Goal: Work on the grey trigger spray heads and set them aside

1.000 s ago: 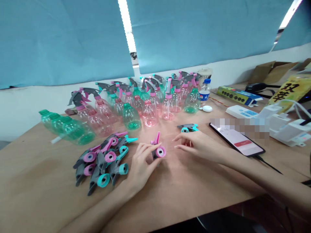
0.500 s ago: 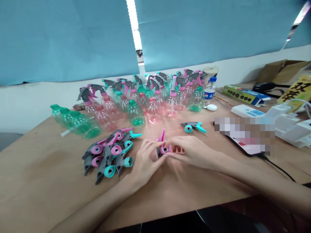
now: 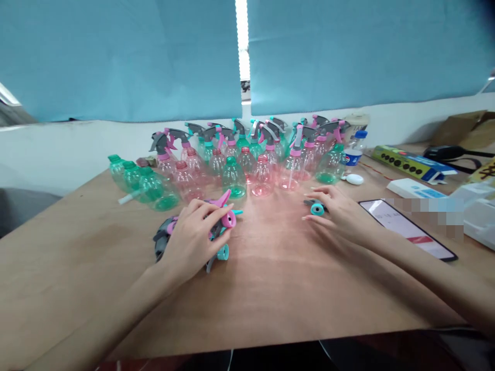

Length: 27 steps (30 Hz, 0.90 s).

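My left hand (image 3: 191,232) is closed on a grey and pink trigger sprayer head (image 3: 229,219), its pink collar turned toward me. It is over the pile of sprayer heads (image 3: 223,252) in grey, pink and teal, and covers much of that pile. On the right, my right hand (image 3: 342,214) has its thumb and fingers apart around a grey and teal sprayer head (image 3: 317,209) that lies on the table. Part of this head is hidden behind the fingers.
Behind the hands stand several pink and green spray bottles (image 3: 234,180), many with sprayer heads fitted. Green bottles (image 3: 150,188) lie at the left. A phone (image 3: 402,226), a white power strip (image 3: 417,188) and a drink bottle (image 3: 353,154) are on the right of the table (image 3: 270,304).
My hands have moved apart. The left carried the pink sprayer head left to the pile; the right let go of it and reached the teal one. The view has turned slightly left.
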Each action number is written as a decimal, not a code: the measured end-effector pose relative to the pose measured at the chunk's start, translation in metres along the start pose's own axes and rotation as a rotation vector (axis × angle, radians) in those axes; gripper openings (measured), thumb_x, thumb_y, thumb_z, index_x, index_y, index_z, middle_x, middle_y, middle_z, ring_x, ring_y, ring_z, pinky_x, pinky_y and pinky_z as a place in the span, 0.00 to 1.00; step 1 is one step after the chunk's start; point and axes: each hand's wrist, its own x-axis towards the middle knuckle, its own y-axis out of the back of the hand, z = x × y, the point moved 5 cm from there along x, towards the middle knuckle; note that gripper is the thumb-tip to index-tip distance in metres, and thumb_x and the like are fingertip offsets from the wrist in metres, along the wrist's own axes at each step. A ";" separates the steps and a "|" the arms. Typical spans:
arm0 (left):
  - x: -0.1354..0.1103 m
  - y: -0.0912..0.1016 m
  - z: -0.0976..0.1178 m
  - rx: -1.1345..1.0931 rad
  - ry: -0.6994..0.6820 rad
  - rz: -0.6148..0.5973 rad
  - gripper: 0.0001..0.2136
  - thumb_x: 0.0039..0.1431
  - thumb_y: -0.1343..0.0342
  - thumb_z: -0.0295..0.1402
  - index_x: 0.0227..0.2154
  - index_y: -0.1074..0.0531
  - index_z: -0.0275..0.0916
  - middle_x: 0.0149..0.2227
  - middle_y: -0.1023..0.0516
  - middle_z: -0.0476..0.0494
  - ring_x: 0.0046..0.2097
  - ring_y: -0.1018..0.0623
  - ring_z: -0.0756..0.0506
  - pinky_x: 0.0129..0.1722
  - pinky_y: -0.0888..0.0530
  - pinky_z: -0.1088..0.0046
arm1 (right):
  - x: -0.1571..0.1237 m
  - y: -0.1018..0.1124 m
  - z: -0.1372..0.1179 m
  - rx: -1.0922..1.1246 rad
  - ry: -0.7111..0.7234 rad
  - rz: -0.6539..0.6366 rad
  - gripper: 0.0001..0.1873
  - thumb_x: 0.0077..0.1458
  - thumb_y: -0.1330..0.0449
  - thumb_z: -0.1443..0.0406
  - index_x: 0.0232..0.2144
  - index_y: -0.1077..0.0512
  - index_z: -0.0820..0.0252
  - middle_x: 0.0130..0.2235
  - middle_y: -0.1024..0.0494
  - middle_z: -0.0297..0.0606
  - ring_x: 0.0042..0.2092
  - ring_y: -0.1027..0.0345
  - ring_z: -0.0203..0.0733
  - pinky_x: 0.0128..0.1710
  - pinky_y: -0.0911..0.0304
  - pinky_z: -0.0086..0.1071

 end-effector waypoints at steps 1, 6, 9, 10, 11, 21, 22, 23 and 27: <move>-0.002 0.002 -0.007 0.043 0.007 -0.012 0.14 0.57 0.45 0.32 0.47 0.28 0.40 0.37 0.24 0.42 0.41 0.31 0.40 0.42 0.31 0.62 | 0.000 -0.006 0.007 -0.045 0.009 -0.014 0.28 0.55 0.45 0.49 0.49 0.33 0.63 0.50 0.31 0.52 0.50 0.35 0.56 0.47 0.37 0.48; -0.012 0.002 -0.036 0.184 0.068 -0.143 0.17 0.58 0.47 0.36 0.49 0.30 0.39 0.37 0.24 0.41 0.41 0.30 0.38 0.41 0.33 0.60 | -0.003 -0.028 0.021 -0.158 -0.063 -0.107 0.27 0.57 0.48 0.48 0.49 0.31 0.60 0.48 0.30 0.51 0.46 0.31 0.55 0.40 0.33 0.44; -0.018 -0.006 -0.047 0.181 0.103 -0.270 0.17 0.59 0.48 0.39 0.49 0.30 0.39 0.39 0.24 0.40 0.42 0.30 0.38 0.40 0.33 0.60 | -0.004 -0.036 0.020 -0.129 -0.043 -0.158 0.19 0.60 0.49 0.52 0.43 0.27 0.56 0.45 0.27 0.46 0.41 0.29 0.51 0.35 0.33 0.41; -0.019 -0.008 -0.050 0.169 0.110 -0.292 0.18 0.59 0.48 0.41 0.49 0.30 0.39 0.40 0.24 0.40 0.43 0.30 0.38 0.40 0.32 0.60 | -0.004 -0.038 0.020 -0.107 -0.027 -0.159 0.17 0.60 0.50 0.54 0.41 0.27 0.56 0.44 0.26 0.45 0.41 0.29 0.51 0.36 0.33 0.41; -0.020 -0.009 -0.051 0.152 0.116 -0.298 0.18 0.59 0.48 0.42 0.49 0.30 0.39 0.42 0.25 0.40 0.43 0.30 0.38 0.41 0.32 0.59 | -0.004 -0.038 0.021 -0.078 -0.015 -0.152 0.16 0.60 0.50 0.56 0.40 0.27 0.56 0.45 0.26 0.45 0.42 0.29 0.50 0.37 0.33 0.41; -0.014 -0.022 0.001 -0.178 0.042 -0.078 0.10 0.60 0.46 0.31 0.45 0.29 0.38 0.45 0.28 0.40 0.48 0.29 0.40 0.48 0.31 0.57 | -0.001 -0.029 0.003 0.226 0.016 -0.083 0.12 0.58 0.47 0.66 0.41 0.26 0.55 0.42 0.22 0.40 0.42 0.28 0.47 0.40 0.33 0.39; -0.012 -0.026 0.010 -0.213 0.014 -0.081 0.09 0.61 0.47 0.30 0.44 0.29 0.38 0.45 0.27 0.41 0.48 0.29 0.41 0.49 0.31 0.58 | 0.000 -0.028 -0.002 0.257 0.019 -0.084 0.11 0.58 0.46 0.67 0.41 0.25 0.55 0.42 0.21 0.39 0.43 0.28 0.47 0.41 0.33 0.39; -0.011 -0.032 0.019 -0.245 -0.010 -0.098 0.08 0.61 0.47 0.28 0.43 0.30 0.38 0.44 0.27 0.41 0.48 0.29 0.41 0.48 0.31 0.58 | 0.002 -0.027 -0.007 0.288 0.020 -0.086 0.11 0.58 0.46 0.67 0.40 0.25 0.54 0.42 0.21 0.38 0.42 0.28 0.46 0.41 0.33 0.38; -0.005 -0.049 0.047 -0.351 -0.067 -0.142 0.06 0.62 0.49 0.26 0.40 0.30 0.39 0.40 0.27 0.44 0.43 0.28 0.44 0.42 0.29 0.64 | 0.006 -0.020 -0.024 0.407 0.014 -0.061 0.11 0.57 0.44 0.66 0.42 0.25 0.54 0.42 0.20 0.37 0.41 0.27 0.43 0.38 0.32 0.36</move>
